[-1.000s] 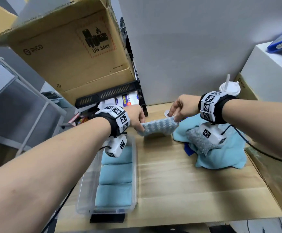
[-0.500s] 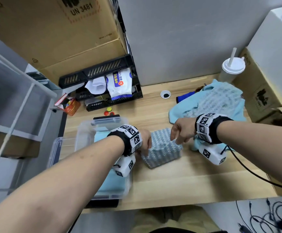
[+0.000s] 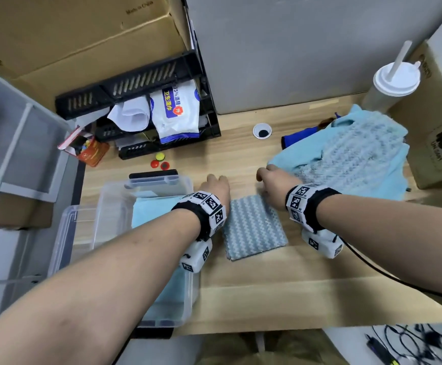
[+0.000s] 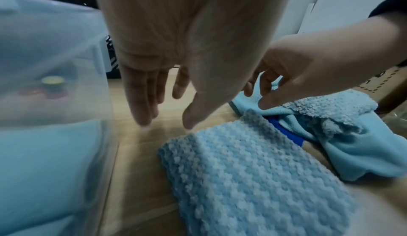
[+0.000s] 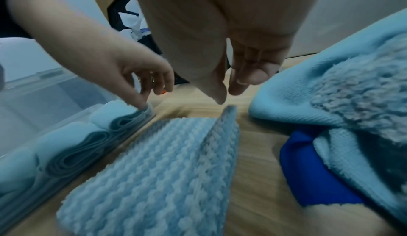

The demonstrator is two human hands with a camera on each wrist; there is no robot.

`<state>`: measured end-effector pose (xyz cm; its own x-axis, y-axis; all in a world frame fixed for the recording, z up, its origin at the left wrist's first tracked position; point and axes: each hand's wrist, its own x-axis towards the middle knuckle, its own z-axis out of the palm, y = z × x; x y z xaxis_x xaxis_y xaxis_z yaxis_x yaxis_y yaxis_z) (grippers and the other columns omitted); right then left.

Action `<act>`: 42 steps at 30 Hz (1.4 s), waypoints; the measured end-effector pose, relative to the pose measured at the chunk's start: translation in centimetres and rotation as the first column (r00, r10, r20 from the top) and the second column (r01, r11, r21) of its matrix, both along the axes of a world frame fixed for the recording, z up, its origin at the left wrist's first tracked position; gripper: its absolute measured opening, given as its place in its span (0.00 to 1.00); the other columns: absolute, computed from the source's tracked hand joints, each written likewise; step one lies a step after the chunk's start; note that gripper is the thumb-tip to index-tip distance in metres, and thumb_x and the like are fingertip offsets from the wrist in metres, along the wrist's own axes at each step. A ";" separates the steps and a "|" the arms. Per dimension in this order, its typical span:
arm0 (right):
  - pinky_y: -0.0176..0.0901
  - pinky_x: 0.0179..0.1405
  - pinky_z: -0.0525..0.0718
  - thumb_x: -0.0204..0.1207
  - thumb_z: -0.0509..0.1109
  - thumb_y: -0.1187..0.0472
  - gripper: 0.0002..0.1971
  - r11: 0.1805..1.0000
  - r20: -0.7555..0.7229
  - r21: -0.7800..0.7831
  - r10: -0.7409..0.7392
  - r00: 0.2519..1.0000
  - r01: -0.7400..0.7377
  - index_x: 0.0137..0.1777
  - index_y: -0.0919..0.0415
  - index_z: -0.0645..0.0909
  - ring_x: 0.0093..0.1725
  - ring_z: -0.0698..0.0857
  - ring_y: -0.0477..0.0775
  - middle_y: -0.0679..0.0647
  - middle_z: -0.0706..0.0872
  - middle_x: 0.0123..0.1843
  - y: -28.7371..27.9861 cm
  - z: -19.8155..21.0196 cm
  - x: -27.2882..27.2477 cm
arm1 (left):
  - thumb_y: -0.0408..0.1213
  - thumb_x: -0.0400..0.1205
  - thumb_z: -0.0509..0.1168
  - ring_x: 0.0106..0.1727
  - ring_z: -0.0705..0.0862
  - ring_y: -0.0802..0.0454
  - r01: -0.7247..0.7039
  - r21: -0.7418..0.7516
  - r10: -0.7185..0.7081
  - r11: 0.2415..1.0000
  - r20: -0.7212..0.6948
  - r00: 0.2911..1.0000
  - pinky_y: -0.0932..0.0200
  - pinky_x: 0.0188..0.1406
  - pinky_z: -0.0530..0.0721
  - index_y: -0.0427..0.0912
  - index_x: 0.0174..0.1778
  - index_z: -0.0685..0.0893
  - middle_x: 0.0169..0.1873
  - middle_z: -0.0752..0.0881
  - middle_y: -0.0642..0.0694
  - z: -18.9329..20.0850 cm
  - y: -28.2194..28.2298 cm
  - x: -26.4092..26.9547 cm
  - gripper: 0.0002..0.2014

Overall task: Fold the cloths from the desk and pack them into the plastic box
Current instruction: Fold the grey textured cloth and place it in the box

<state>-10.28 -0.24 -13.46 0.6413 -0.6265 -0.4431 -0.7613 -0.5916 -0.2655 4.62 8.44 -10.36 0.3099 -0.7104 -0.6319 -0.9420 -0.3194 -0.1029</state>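
Observation:
A folded, ribbed light-blue cloth (image 3: 254, 227) (image 4: 253, 179) (image 5: 154, 179) lies flat on the wooden desk, right of the clear plastic box (image 3: 101, 219) (image 4: 55, 65) (image 5: 44, 92). Folded plain blue cloths (image 3: 156, 206) (image 5: 72, 138) fill the box. My left hand (image 3: 216, 183) (image 4: 167, 118) hovers past the cloth's far left corner, fingers relaxed and holding nothing. My right hand (image 3: 272, 180) (image 5: 226, 92) hangs over the far right corner, which sticks up slightly; nothing is between its fingers. A pile of unfolded blue cloths (image 3: 354, 156) (image 5: 352, 92) lies at the right.
A dark blue cloth (image 3: 297, 135) (image 5: 308, 170) pokes from under the pile. A lidded cup with straw (image 3: 394, 83) stands at the back right. A black tray with wipes (image 3: 140, 109) sits at the back left, small round caps (image 3: 159, 162) before it. Cardboard boxes flank the desk.
A second ago both hands held the ribbed cloth up by its corners. They brought it down onto the desk beside the box, and now both have let go.

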 end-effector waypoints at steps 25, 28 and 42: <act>0.50 0.46 0.82 0.64 0.75 0.63 0.26 0.917 -0.097 -0.070 0.386 0.918 -0.393 0.63 0.56 0.74 0.62 0.77 0.57 0.54 0.75 0.61 7.5 -3.5 -4.0 | 0.38 0.73 0.75 0.67 0.76 0.38 0.161 0.091 -0.143 0.983 -0.178 0.974 0.43 0.64 0.81 0.39 0.68 0.74 0.63 0.77 0.39 -4.5 4.5 -5.9 0.28; 0.49 0.46 0.82 0.69 0.70 0.62 0.15 0.937 -0.028 -0.078 0.340 0.940 -0.341 0.57 0.57 0.79 0.59 0.80 0.58 0.54 0.80 0.57 7.5 -3.2 -4.0 | 0.33 0.75 0.69 0.62 0.80 0.39 0.132 0.029 -0.125 0.991 -0.167 0.978 0.47 0.56 0.84 0.39 0.64 0.77 0.58 0.80 0.39 -4.6 4.8 -6.0 0.21; 0.48 0.62 0.78 0.81 0.58 0.61 0.16 0.935 -0.079 0.344 -0.061 0.995 0.085 0.62 0.66 0.82 0.65 0.80 0.64 0.64 0.83 0.64 3.7 -2.2 -2.7 | 0.34 0.82 0.61 0.39 0.80 0.44 -0.010 0.142 0.049 0.990 -0.270 0.962 0.57 0.31 0.74 0.35 0.54 0.85 0.38 0.82 0.43 -3.3 2.9 -4.4 0.10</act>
